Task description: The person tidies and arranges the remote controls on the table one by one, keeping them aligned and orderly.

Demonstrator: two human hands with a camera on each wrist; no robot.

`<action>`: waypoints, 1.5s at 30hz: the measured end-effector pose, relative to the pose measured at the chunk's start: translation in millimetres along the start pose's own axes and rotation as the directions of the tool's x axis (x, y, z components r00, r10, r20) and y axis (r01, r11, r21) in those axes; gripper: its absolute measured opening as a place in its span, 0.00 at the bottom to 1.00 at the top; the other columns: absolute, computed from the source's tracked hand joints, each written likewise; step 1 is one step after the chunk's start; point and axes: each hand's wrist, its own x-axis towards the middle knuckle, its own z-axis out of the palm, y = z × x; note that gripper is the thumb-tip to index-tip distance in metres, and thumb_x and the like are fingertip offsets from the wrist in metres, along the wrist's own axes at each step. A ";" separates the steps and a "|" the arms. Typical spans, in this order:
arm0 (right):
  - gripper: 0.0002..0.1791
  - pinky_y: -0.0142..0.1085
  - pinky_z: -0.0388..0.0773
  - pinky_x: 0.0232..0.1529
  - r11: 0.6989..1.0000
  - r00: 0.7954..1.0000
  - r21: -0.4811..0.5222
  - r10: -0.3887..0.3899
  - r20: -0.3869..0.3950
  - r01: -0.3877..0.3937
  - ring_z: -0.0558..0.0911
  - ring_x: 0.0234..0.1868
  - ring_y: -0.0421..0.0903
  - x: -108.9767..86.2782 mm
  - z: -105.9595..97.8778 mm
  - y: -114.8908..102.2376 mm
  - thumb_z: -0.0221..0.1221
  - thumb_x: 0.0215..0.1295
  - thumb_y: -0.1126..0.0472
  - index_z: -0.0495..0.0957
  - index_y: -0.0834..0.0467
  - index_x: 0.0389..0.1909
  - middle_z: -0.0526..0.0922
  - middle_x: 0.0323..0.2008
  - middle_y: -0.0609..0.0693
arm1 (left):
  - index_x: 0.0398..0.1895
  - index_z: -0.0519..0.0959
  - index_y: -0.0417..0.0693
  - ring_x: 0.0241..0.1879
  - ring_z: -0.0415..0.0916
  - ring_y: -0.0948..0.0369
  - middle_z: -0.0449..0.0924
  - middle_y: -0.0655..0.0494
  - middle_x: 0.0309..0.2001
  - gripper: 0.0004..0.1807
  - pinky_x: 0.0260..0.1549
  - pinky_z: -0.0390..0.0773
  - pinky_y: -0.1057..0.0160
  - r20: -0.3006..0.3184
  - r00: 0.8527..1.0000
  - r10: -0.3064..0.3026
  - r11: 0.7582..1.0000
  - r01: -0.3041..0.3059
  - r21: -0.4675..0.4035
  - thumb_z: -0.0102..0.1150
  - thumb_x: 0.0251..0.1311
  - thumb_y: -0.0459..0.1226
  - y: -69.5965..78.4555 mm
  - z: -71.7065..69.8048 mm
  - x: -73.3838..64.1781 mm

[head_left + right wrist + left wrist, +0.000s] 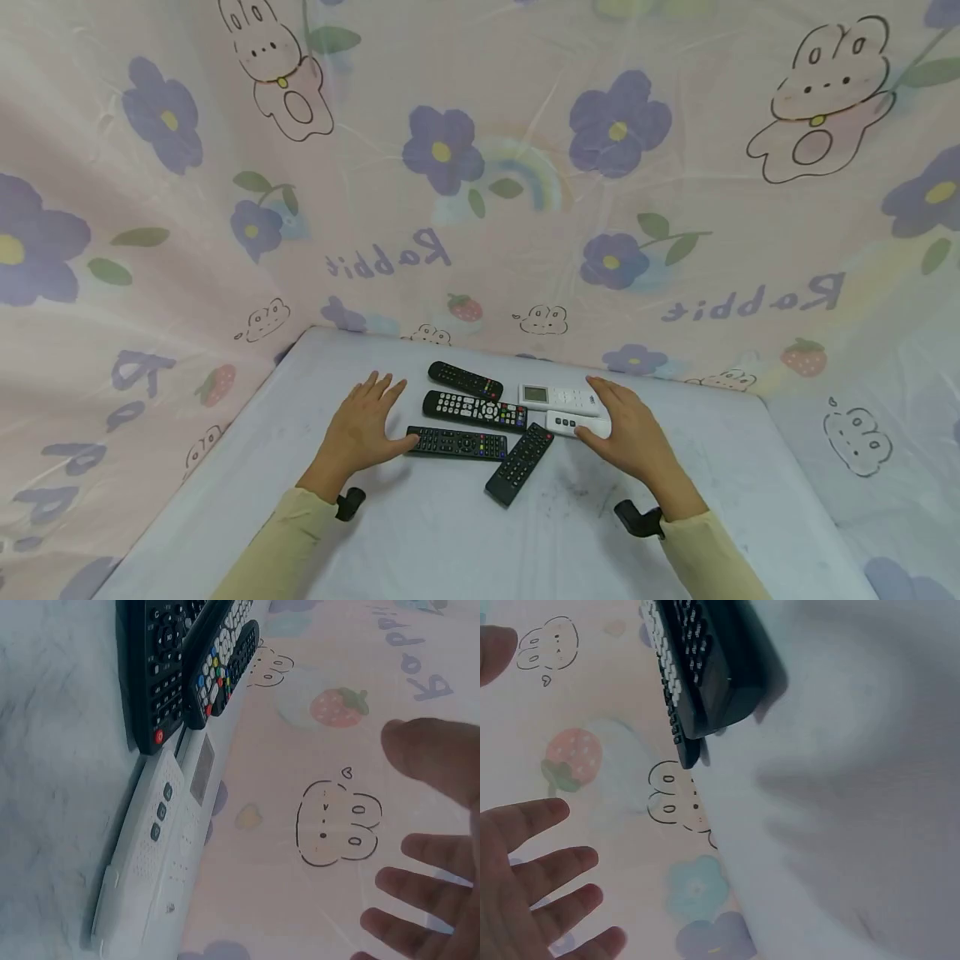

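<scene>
My left hand [362, 429] is spread at the left of a group of remote controls, its thumb near the end of a black remote [457, 443]. In the left wrist view its fingers [555, 864] are apart with nothing between them. Behind that remote lie a black remote with white buttons [474, 409] and a smaller black one [465, 380]. Another black remote [519, 464] lies slanted in front. My right hand [633, 433], fingers extended, is beside a white remote with a screen [558, 399] and a narrower white remote [142, 847], partly covering the latter in the head view.
The remotes rest on a white-covered table [450, 533]. A curtain [510, 225] printed with rabbits and flowers hangs behind and on both sides of it. Black wrist straps [639, 520] show at both cuffs.
</scene>
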 end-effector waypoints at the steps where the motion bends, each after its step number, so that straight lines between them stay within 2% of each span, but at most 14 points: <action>1: 0.43 0.58 0.70 0.59 1.000 1.000 0.016 0.000 0.001 0.000 0.71 0.62 0.62 1.4 0.9 -0.9 0.69 0.52 0.47 0.66 0.61 0.67 0.72 0.62 0.63 | 0.70 0.65 0.49 0.68 0.61 0.42 0.67 0.42 0.68 0.48 0.61 0.66 0.41 -0.007 1.000 0.001 1.000 -0.001 0.002 0.62 0.47 0.63 -0.2 0.8 -0.2; 4: 0.39 0.57 0.72 0.56 0.997 1.000 0.080 -0.005 0.007 0.004 0.72 0.60 0.61 5.1 4.2 -4.2 0.71 0.51 0.49 0.70 0.59 0.63 0.74 0.60 0.60 | 0.67 0.68 0.49 0.61 0.69 0.44 0.73 0.44 0.62 0.47 0.51 0.74 0.42 -0.035 0.999 0.007 1.000 -0.008 -0.002 0.64 0.45 0.62 -1.4 3.9 -0.2; 6: 0.37 0.56 0.73 0.55 0.993 1.000 0.114 -0.010 0.014 0.009 0.73 0.59 0.60 7.2 7.6 -6.5 0.71 0.51 0.50 0.72 0.58 0.61 0.75 0.59 0.58 | 0.65 0.70 0.48 0.57 0.72 0.45 0.76 0.46 0.59 0.46 0.48 0.75 0.43 -0.043 0.999 0.007 1.000 -0.008 -0.007 0.65 0.45 0.62 -2.5 6.0 -0.1; 15: 0.31 0.53 0.75 0.55 0.970 0.996 0.241 -0.039 0.075 0.020 0.77 0.56 0.55 16.1 26.1 -19.1 0.71 0.51 0.55 0.76 0.57 0.57 0.79 0.54 0.54 | 0.61 0.74 0.49 0.52 0.75 0.49 0.78 0.49 0.55 0.41 0.48 0.76 0.47 -0.004 1.000 -0.031 0.996 0.031 -0.089 0.68 0.45 0.60 -6.3 12.6 0.1; 20: 0.27 0.49 0.78 0.50 0.951 0.990 0.309 -0.056 0.133 0.013 0.80 0.51 0.52 23.4 39.4 -28.5 0.70 0.53 0.58 0.77 0.57 0.55 0.81 0.51 0.53 | 0.60 0.75 0.50 0.53 0.74 0.51 0.78 0.51 0.56 0.39 0.49 0.76 0.48 0.049 0.997 -0.058 0.988 0.064 -0.142 0.68 0.45 0.59 -5.6 14.3 1.0; 29: 0.25 0.48 0.78 0.51 0.914 0.971 0.406 -0.106 0.216 0.009 0.81 0.50 0.53 34.6 67.3 -47.9 0.70 0.52 0.59 0.79 0.61 0.52 0.82 0.50 0.54 | 0.57 0.77 0.50 0.51 0.74 0.53 0.80 0.52 0.49 0.37 0.48 0.76 0.50 0.119 0.991 -0.056 0.976 0.079 -0.203 0.71 0.42 0.56 -6.7 27.2 3.5; 35: 0.25 0.46 0.78 0.53 0.912 0.947 0.411 -0.125 0.295 -0.008 0.81 0.50 0.50 40.2 83.9 -56.6 0.70 0.52 0.57 0.79 0.60 0.52 0.82 0.49 0.53 | 0.56 0.78 0.53 0.52 0.74 0.55 0.80 0.54 0.49 0.36 0.50 0.76 0.50 0.161 0.983 -0.091 0.964 0.128 -0.234 0.72 0.41 0.56 -9.2 34.2 4.3; 40: 0.25 0.46 0.77 0.51 0.920 0.935 0.391 -0.136 0.327 -0.002 0.80 0.47 0.49 41.6 93.8 -63.6 0.70 0.52 0.56 0.80 0.60 0.52 0.82 0.47 0.53 | 0.55 0.78 0.54 0.52 0.74 0.55 0.80 0.56 0.49 0.35 0.50 0.76 0.50 0.185 0.977 -0.108 0.961 0.150 -0.231 0.72 0.40 0.55 -10.1 36.4 4.0; 45: 0.26 0.46 0.75 0.55 0.945 0.928 0.326 -0.119 0.353 -0.003 0.79 0.50 0.49 41.9 99.8 -70.5 0.71 0.51 0.54 0.80 0.60 0.51 0.82 0.48 0.52 | 0.54 0.79 0.55 0.53 0.74 0.55 0.79 0.56 0.50 0.34 0.51 0.76 0.51 0.206 0.971 -0.119 0.962 0.164 -0.219 0.73 0.40 0.54 -10.3 37.2 4.9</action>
